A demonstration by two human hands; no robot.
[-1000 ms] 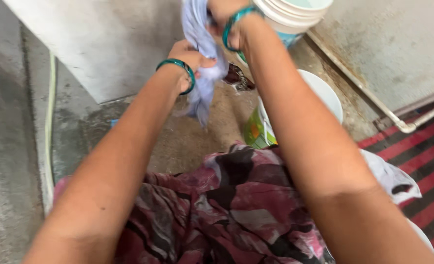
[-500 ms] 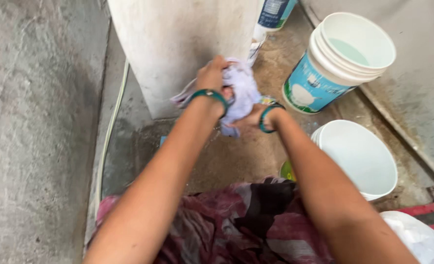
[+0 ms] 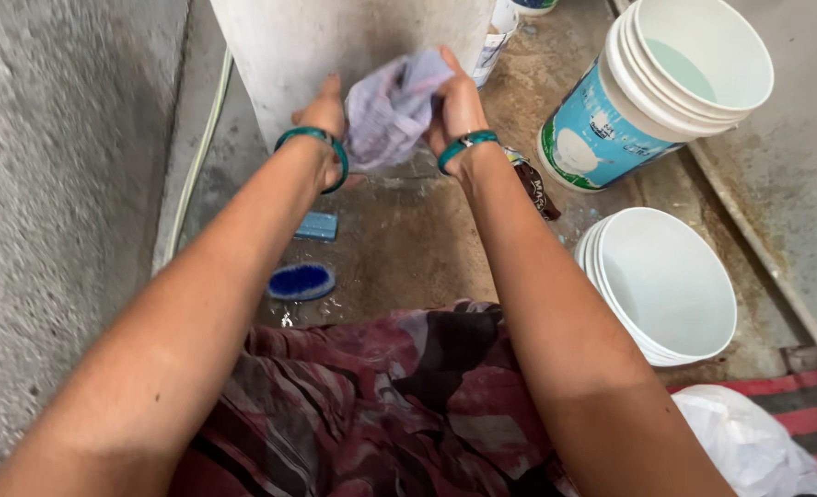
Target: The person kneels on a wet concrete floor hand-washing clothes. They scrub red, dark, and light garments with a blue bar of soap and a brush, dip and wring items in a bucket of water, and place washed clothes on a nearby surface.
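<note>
Head view: left hand (image 3: 321, 115) and right hand (image 3: 456, 106) are both gripping a bunched pale lilac wet cloth (image 3: 392, 109), fingers closed on it from either side, holding it up in front of a white concrete slab (image 3: 353, 37). Below on the wet floor are lying a blue scrub brush (image 3: 301, 282) and a light-blue soap bar (image 3: 317, 225). Stacked white plastic buckets (image 3: 675, 74) and white plastic basins (image 3: 666, 285) are sitting to the right.
</note>
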